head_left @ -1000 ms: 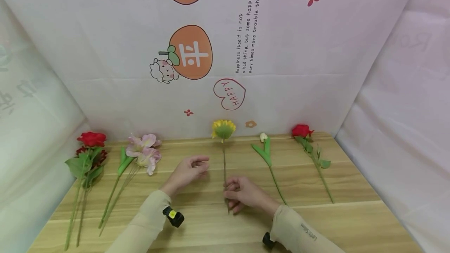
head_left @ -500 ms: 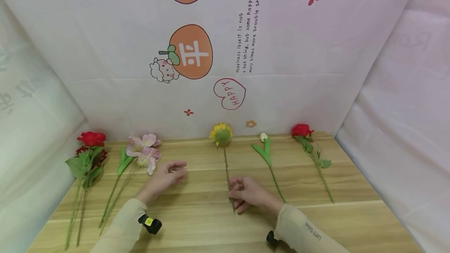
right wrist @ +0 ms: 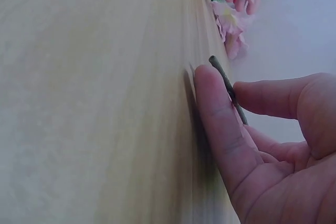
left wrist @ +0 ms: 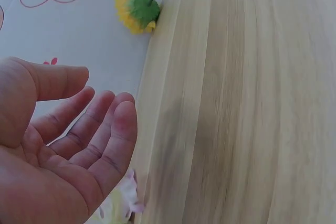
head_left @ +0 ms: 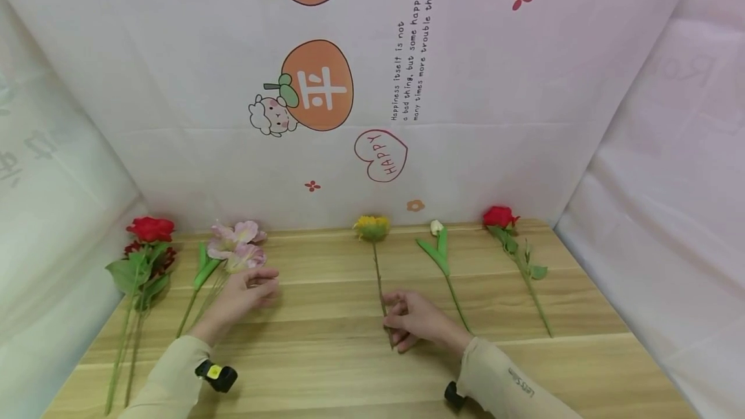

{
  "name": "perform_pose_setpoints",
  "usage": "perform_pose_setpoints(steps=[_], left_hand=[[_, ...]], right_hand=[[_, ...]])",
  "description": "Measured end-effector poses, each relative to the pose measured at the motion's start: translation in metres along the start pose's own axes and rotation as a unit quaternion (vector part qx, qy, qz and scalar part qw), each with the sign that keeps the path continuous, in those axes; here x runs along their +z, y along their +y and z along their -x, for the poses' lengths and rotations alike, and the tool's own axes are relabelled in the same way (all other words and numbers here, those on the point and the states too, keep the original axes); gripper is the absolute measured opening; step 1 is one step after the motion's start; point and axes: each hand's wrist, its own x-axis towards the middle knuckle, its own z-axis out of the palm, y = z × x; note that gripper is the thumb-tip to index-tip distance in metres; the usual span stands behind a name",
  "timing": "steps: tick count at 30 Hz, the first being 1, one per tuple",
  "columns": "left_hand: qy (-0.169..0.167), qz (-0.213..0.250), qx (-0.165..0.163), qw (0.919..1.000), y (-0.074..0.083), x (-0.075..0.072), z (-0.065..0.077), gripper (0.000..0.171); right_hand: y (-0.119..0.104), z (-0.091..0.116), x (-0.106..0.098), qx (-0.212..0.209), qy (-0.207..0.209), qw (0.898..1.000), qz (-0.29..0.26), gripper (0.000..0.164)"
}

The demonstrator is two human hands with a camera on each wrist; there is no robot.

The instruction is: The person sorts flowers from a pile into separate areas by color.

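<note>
Between thumb and fingers, my right hand (head_left: 421, 319) pinches the thin stem of a yellow flower (head_left: 372, 230) near its lower end. The flower's head, with its green underside showing, is at the table's back edge by the wall. In the right wrist view the cut end of the stem (right wrist: 223, 74) pokes out past the fingertips. My left hand (head_left: 244, 293) holds nothing; its fingers are relaxed and slightly bent, palm facing inward in the left wrist view. In the head view it overlaps the stems of a pink flower (head_left: 235, 241) and a green-leaved stem (head_left: 205, 273).
Red roses (head_left: 151, 229) with leaves lie at the far left of the wooden table (head_left: 326, 367). A white tulip (head_left: 436, 228) lies right of the yellow flower, and another red rose (head_left: 499, 216) is farther right. A printed white cloth (head_left: 465, 147) rises behind.
My left hand has moved left, from near the yellow flower to the pink flower. The yellow flower's head has come down toward the table while my right hand shifted slightly right with its stem.
</note>
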Motion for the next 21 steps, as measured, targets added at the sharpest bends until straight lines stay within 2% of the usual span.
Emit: perform_pose_setpoints(steps=[7, 21], left_hand=[[0.018, -0.01, -0.022, 0.9996, -0.002, -0.01, 0.003, 0.041], [0.024, -0.027, -0.017, 0.9992, -0.012, -0.029, 0.01, 0.043]], right_hand=[[-0.001, 0.0, -0.003, -0.006, 0.0, 1.0, -0.011, 0.057], [0.001, 0.003, -0.009, -0.001, 0.002, 1.0, -0.014, 0.053]])
